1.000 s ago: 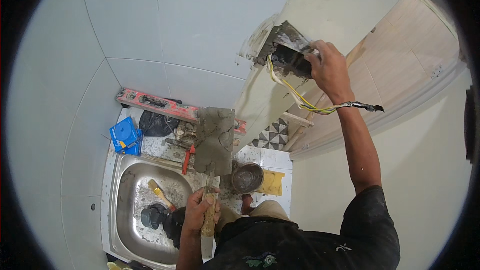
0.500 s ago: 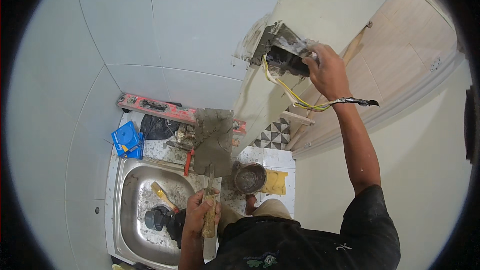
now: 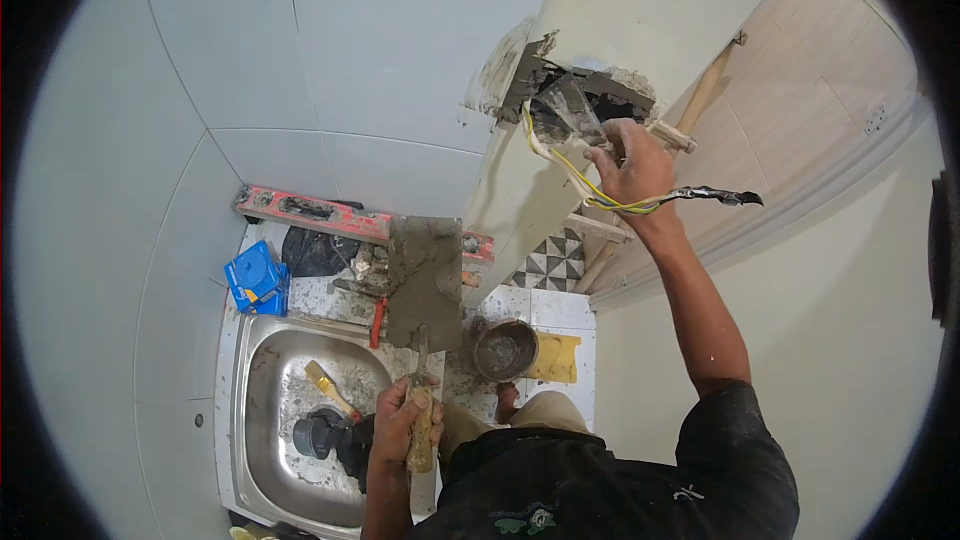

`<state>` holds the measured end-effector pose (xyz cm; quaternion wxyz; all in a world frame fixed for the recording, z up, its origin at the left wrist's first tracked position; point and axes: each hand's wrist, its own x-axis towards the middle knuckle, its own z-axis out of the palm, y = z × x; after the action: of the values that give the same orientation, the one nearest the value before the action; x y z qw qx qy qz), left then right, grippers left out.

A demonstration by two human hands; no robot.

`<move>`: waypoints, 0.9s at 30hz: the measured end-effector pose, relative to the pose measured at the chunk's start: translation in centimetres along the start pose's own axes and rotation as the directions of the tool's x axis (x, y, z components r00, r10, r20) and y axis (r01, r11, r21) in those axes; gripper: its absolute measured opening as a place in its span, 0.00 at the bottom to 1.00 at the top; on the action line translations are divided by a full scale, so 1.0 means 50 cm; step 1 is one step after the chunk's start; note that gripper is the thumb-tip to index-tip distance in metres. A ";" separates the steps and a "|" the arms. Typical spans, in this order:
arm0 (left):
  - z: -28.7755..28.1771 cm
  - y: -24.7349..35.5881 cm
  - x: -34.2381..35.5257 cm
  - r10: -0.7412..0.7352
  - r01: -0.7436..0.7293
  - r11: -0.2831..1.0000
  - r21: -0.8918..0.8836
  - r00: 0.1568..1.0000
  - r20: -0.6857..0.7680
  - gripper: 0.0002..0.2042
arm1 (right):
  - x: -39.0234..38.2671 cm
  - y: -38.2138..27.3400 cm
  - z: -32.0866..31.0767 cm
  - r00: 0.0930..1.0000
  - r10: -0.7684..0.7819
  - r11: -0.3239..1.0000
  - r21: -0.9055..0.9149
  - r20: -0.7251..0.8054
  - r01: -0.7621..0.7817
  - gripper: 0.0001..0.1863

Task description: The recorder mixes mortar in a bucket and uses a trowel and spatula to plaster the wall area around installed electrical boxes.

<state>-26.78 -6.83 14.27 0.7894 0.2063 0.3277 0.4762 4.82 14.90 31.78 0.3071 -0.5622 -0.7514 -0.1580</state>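
My left hand (image 3: 395, 420) is closed round the wooden handle of a trowel (image 3: 425, 280). Its flat rectangular blade carries a spread of wet grey mortar. Up at the wall's edge, my right hand (image 3: 640, 175) grips a putty knife (image 3: 570, 103), whose blade crosses the front of a rough rectangular hole (image 3: 608, 106). Wet mortar (image 3: 628, 88) lines the hole's upper border; the inside is dark. Yellow and white wires (image 3: 570, 173) hang out of the hole and pass in front of my right wrist, ending in black tape.
A steel sink (image 3: 255, 420) at lower left holds a paintbrush (image 3: 330, 388) and a black fitting (image 3: 318, 434). Behind it lie a red spirit level (image 3: 325, 212) and a blue box (image 3: 257, 275). A mortar bucket (image 3: 505, 351) stands by my foot. Wooden poles (image 3: 712, 85) lean at right.
My right hand has drawn the putty knife down from the hole's upper border and turned its blade, uncovering mortar along that border. My left hand and the loaded trowel have hardly moved.
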 end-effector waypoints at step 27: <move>0.014 0.011 -0.014 -0.011 0.013 0.999 0.053 0.999 -0.030 0.17 | -0.047 -0.102 0.220 0.809 0.560 0.674 0.666 -0.178 -0.321 0.18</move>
<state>-26.85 -7.22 15.35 0.7817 0.2181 0.3531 0.4656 -2.71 17.92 22.42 0.6346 -0.5604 -0.5277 0.0695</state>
